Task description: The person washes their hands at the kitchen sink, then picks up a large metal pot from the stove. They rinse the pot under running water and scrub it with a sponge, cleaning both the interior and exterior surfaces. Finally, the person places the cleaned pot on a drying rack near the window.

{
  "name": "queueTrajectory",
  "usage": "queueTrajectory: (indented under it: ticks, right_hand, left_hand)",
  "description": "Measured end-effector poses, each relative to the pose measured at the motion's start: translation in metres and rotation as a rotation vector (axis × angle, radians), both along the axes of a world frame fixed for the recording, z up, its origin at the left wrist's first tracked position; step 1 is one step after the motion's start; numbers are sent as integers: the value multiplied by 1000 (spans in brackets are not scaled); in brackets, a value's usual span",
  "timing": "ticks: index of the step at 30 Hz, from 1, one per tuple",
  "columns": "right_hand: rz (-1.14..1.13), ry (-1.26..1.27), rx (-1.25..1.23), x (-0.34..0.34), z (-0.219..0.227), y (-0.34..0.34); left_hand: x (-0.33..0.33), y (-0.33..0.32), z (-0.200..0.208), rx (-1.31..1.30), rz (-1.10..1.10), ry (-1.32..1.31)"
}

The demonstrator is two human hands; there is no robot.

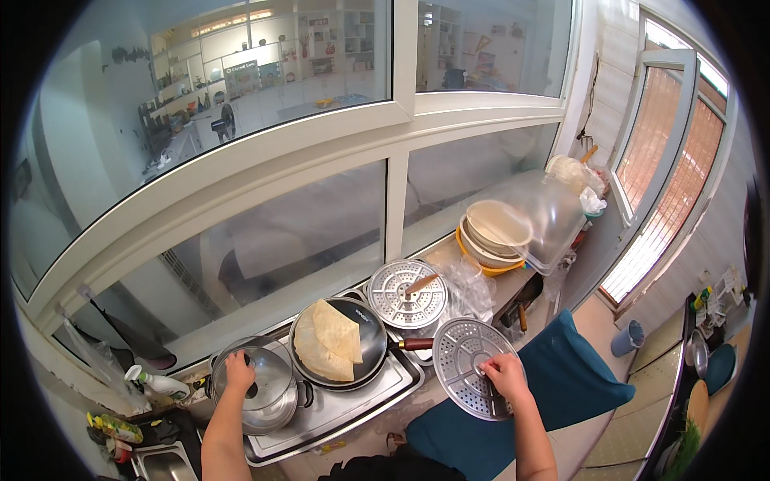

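Note:
At the left, my left hand [239,370] is closed around the black knob of a clear glass lid [277,370]. The lid is over a steel pot [273,418] with black side handles; whether it rests fully on the rim, I cannot tell. My right hand [504,377] grips a round perforated metal steamer rack [461,357] near its middle, tilted up beside the stove. Between my hands stands a black frying pan [373,333] with folded flatbread [330,341] in it. Its brown handle [415,344] points toward the rack.
Behind the frying pan lies another perforated steamer rack [385,313] with a wooden spatula [422,283] on it. Stacked basins [499,223] and a clear plastic box [549,216] stand farther right. A teal cloth-covered surface [581,369] is by my right arm. A sink [164,463] sits lower left.

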State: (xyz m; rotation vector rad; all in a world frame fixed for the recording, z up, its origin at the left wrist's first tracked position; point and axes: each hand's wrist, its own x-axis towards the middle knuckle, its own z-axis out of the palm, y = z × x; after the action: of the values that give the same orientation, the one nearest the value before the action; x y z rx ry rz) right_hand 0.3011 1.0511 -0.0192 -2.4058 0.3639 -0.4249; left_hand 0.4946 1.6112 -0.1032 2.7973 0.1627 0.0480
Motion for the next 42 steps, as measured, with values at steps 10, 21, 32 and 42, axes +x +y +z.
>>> queueTrajectory:
  ticks: [10, 21, 32, 42]
  right_hand:
    - [-76, 8, 56, 41, -15, -49]
    - [-107, -47, -4, 75, -37, -101]
    - [-166, 40, -1, 69, -52, -125]
    - [-184, 66, 28, 68, -68, -128]
  left_hand:
    - [15, -122, 71, -152, -227, -491]
    - [58, -355, 39, -1274, -27, 800]
    - [75, -417, -3, -1207, 295, 933]
    - [84, -418, -68, -1279, 484, 676]
